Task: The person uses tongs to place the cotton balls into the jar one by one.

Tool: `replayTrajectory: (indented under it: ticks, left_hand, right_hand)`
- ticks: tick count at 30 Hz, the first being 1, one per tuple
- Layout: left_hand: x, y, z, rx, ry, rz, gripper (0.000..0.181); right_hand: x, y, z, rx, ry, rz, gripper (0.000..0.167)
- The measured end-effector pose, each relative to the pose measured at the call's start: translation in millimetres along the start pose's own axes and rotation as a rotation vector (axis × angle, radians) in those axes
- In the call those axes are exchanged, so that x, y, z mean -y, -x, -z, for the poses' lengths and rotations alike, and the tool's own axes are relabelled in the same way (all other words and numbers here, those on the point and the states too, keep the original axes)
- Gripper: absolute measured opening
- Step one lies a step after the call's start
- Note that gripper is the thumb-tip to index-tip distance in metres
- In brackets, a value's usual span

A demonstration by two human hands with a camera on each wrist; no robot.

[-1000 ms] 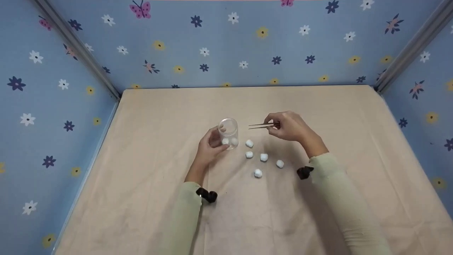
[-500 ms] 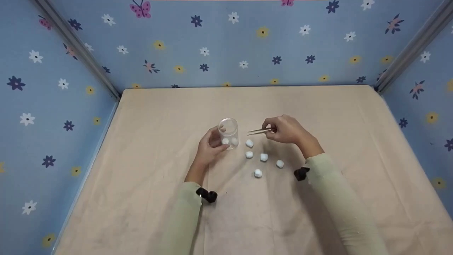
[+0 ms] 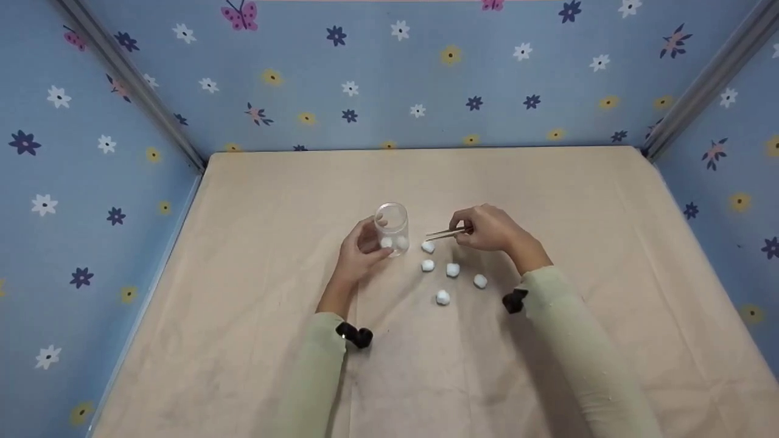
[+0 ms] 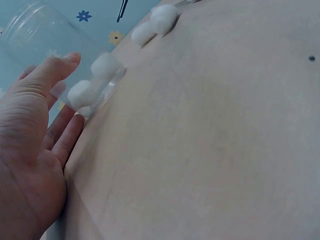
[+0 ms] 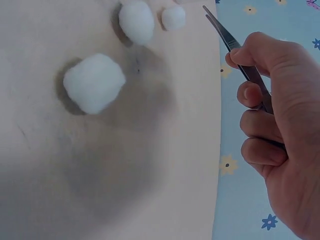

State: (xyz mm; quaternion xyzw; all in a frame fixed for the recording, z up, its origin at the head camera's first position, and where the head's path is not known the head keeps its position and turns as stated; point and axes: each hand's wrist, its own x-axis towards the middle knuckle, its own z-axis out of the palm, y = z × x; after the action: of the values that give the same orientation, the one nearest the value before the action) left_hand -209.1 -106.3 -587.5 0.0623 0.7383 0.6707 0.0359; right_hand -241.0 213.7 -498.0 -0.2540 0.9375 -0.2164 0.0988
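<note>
Left hand [image 3: 359, 255]: fingers are curving around a clear jar [image 3: 392, 229], thumb along the near side, the others reaching behind; the gap between thumb and fingers is standing wide, filled by the jar. The jar is standing mouth up, its base appearing to meet the worktop [image 3: 274, 231]. Two white balls are showing through the wall, lying at the bottom.

Right hand [image 3: 490, 230]: thumb and forefinger are pinching metal tweezers [image 3: 449, 233]; the right wrist view is showing the other fingers curling in along the shank. The tweezer tips are pointing toward the jar, standing slightly apart. In the head view the lower tip is overlapping the upper edge of the nearest loose ball [image 3: 428, 247]; contact cannot be told.

Four more loose balls [image 3: 453, 270] are lying on the worktop, separately, nearer the wearer. Pale green sleeves [image 3: 587, 340] are covering both forearms.
</note>
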Motion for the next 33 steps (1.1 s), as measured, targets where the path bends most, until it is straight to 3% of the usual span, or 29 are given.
replayTrajectory:
  ticks: [16, 33]
  left_hand:
    - [-1.3, 0.7, -0.9, 0.008, 0.018, 0.016, 0.077]
    - [-0.7, 0.1, -0.3, 0.009, 0.021, 0.007, 0.076]
  right_hand:
    - [-7, -2.1, -12, 0.068, -0.017, -0.056, 0.022]
    - [-11, 1.0, -18, 0.054, -0.059, -0.049, 0.017]
